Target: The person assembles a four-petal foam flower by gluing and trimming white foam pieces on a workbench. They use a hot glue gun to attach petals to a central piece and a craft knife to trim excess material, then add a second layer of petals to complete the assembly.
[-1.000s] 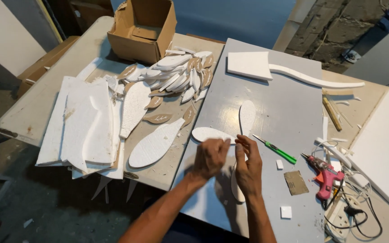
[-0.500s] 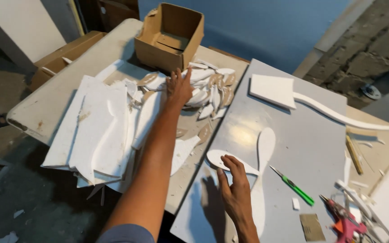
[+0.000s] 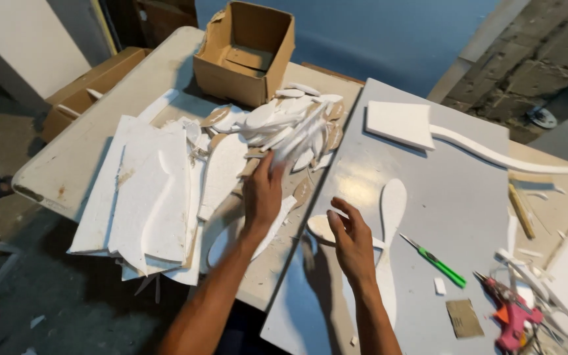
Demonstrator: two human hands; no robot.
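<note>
A thin white foam strip (image 3: 295, 139) tilts up from the pile of leaf-shaped foam cutouts (image 3: 277, 118).

A wide bare stretch of the grey board (image 3: 455, 190) is lying open between the long foam cutout (image 3: 389, 217) and the foam block (image 3: 399, 123), while the heap of foam leaves (image 3: 290, 125), the cardboard box (image 3: 244, 52) and stacked foam sheets (image 3: 146, 190) are crowding the left, and the green knife (image 3: 436, 261) and glue gun (image 3: 511, 314) are blocking the right corner.
</note>
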